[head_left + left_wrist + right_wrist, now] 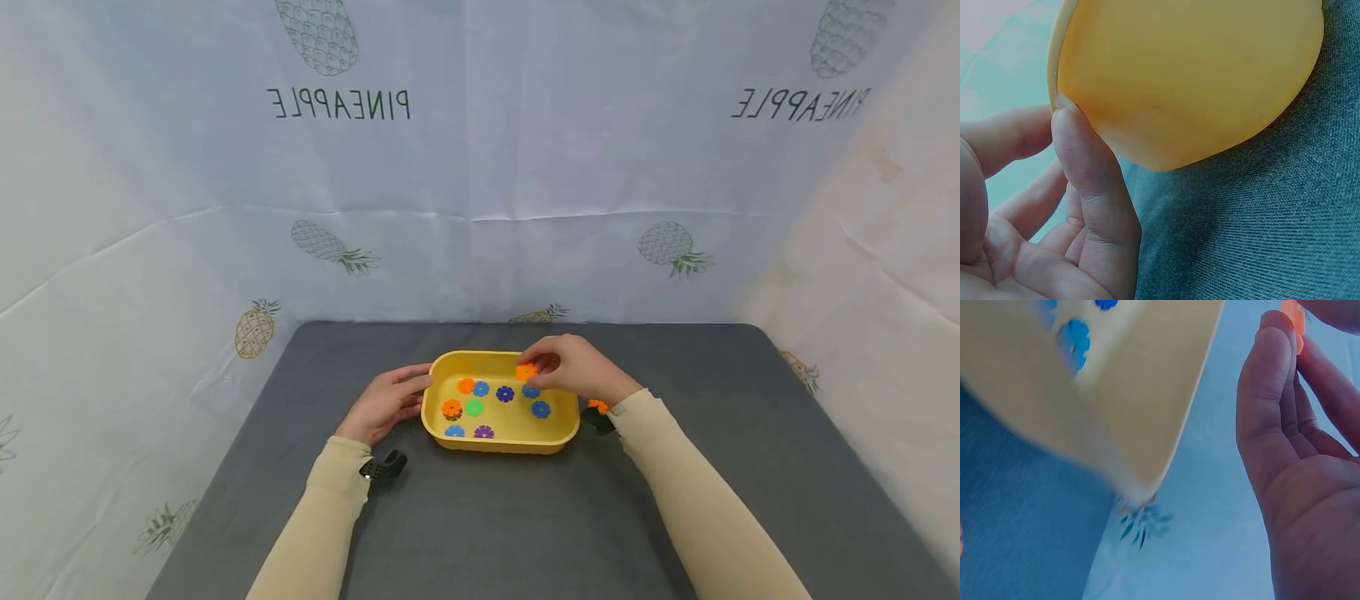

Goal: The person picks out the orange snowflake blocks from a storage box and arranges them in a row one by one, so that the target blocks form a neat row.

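A yellow plastic tray [491,445] with rounded corners sits on the dark table, several flower-shaped plastic discs lying inside. Among these are a green disc [474,407], a purple disc [483,432] and a dark blue disc [505,394]. My left hand [382,404] is at the tray's left end; its fingertips [1075,134] pinch the rim in the left wrist view. Over the right part of the tray, my right hand [577,367] holds an orange flower-shaped disc [527,372] between thumb and fingers. That disc [1294,325] shows edge-on in the right wrist view.
Just right of the tray, beside the right cuff, is another orange piece [597,406]. The dark grey table [495,525] ends at a white pineapple-print curtain [480,167] behind and at both sides. A black wrist strap [384,465] is on the left wrist.
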`<state>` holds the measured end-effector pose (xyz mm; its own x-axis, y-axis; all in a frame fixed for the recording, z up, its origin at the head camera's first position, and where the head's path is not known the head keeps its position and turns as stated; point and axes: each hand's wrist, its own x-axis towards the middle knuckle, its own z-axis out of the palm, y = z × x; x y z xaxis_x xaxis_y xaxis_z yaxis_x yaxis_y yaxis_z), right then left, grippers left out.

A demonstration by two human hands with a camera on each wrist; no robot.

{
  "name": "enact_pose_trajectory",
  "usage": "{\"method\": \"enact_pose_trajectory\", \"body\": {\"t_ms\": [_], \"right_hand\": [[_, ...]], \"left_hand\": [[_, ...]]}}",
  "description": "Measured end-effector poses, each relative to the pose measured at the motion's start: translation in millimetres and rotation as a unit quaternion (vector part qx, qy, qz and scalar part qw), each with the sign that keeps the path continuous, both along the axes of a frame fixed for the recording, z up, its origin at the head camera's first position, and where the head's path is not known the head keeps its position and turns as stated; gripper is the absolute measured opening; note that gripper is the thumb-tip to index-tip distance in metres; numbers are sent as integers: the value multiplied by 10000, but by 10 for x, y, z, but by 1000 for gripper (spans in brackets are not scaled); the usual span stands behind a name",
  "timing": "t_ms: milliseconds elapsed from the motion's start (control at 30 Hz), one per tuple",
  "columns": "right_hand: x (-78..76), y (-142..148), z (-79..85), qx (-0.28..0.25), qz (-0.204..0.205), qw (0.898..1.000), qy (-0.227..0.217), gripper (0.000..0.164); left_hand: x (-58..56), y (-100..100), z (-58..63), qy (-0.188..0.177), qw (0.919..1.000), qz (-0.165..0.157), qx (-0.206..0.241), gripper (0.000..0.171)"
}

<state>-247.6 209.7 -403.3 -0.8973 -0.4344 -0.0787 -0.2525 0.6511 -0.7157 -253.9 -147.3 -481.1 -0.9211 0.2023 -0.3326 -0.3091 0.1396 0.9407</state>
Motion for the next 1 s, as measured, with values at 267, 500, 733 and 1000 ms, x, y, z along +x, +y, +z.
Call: {"method": "enact_pose_trajectory", "body": {"t_ms": [267,500,733,1000], "right_hand": [[118,400,-124,-204,-678,9975,57,36],[282,854,-260,-337,-1117,9930,179,41],[429,1276,-501,-162,-1602,9869,114,44],[542,1669,-645,41,-1822,9832,138,43]], "left_hand": [[-4,-1,-11,27,9999,-95,34,56],[-29,-56,-72,203,9993,-325,16,58],[-27,-103,-131,231,9985,-487,40,63],[-57,-64,-111,235,9985,-495,24,65]]}}
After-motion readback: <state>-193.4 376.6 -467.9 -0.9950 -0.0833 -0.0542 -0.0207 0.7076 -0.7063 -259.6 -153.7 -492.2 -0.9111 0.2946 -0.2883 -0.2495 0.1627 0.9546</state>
